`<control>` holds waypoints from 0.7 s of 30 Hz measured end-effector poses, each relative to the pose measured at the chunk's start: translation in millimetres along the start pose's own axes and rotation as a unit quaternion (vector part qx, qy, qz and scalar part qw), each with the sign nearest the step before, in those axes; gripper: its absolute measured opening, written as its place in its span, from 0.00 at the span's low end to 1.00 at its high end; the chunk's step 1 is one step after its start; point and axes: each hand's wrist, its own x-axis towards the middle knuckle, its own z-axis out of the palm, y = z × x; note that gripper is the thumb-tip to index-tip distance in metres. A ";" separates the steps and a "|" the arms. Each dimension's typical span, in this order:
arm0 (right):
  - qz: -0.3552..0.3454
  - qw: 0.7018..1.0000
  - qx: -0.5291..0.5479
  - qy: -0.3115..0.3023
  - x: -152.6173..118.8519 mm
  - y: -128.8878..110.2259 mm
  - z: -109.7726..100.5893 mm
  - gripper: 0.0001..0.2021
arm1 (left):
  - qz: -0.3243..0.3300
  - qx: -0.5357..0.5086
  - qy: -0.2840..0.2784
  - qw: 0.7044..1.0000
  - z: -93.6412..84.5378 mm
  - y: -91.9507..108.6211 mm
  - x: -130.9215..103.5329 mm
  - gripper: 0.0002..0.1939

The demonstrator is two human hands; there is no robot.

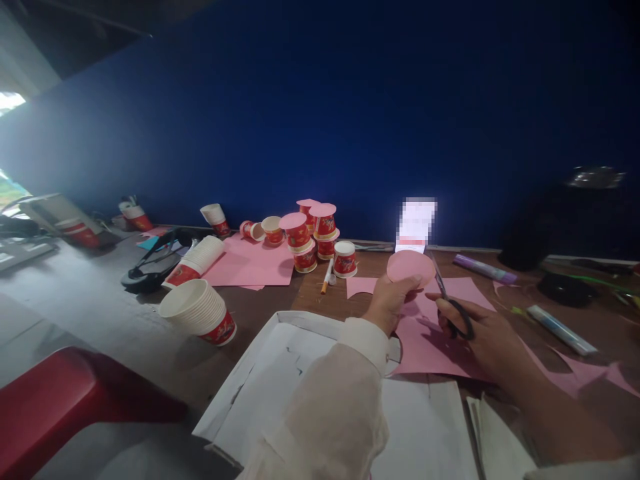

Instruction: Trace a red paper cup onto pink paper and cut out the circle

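Observation:
Pinched in my left hand is a round pink paper disc, held up over the table. My right hand grips black-handled scissors, their blades pointing up beside the disc's right edge. Beneath both hands lies a cut pink sheet. To the left, red paper cups stand stacked in pairs with pink discs between or on top of them. A single upturned cup stands beside them, near an orange-and-white stick.
Nested cups lean at the left, near black goggles and pink sheets. A white box lid lies in front. A lit phone stands at the back. A purple tube and paper scraps are at the right.

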 end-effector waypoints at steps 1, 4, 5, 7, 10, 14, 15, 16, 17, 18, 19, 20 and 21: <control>0.003 1.000 0.000 0.000 -0.4 -0.7 0.5 0.28 | 0.000 -0.001 0.004 1.000 0.1 0.1 0.1 0.16; 0.017 1.000 0.002 -0.002 -1.4 -1.9 0.8 0.29 | -0.005 0.001 0.019 1.000 1.0 1.6 -0.4 0.14; 0.020 1.000 0.004 -0.001 -1.6 -2.3 0.7 0.29 | -0.007 0.004 0.025 1.000 1.5 2.4 -0.7 0.14; 0.023 1.000 0.004 0.000 -1.8 -3.0 0.3 0.30 | -0.012 0.009 0.038 0.999 2.5 3.8 -1.2 0.12; 0.015 1.000 0.000 -0.002 -1.6 -3.3 0.0 0.30 | -0.013 0.004 0.047 0.999 3.4 4.9 -1.1 0.12; 0.019 1.000 -0.004 -0.006 -0.6 -1.9 0.8 0.31 | -0.015 0.000 0.050 0.999 3.4 4.6 0.3 0.14; 0.019 1.000 -0.004 -0.006 -0.5 -1.6 1.1 0.32 | -0.016 0.001 0.050 0.999 3.4 4.6 0.7 0.14; 0.019 1.000 -0.003 -0.006 -0.5 -1.4 1.3 0.32 | -0.016 0.002 0.052 0.999 3.4 4.5 1.0 0.14; 0.016 1.000 0.000 -0.007 -0.5 -1.4 1.3 0.33 | -0.016 0.001 0.054 0.998 3.4 4.6 1.2 0.14; 0.012 1.000 0.002 -0.010 -0.7 -1.4 1.3 0.34 | -0.016 0.000 0.056 0.998 3.5 4.7 1.4 0.15; 0.010 1.000 0.002 -0.013 -0.9 -1.5 1.1 0.34 | -0.016 -0.001 0.058 0.998 3.5 4.7 1.5 0.15; 0.010 1.000 -0.001 -0.014 -1.1 -1.6 0.8 0.35 | -0.015 -0.003 0.060 0.998 3.5 4.8 1.6 0.15; 0.011 1.000 -0.004 -0.015 -1.3 -1.6 0.4 0.35 | -0.015 -0.003 0.062 0.998 3.5 4.9 1.7 0.16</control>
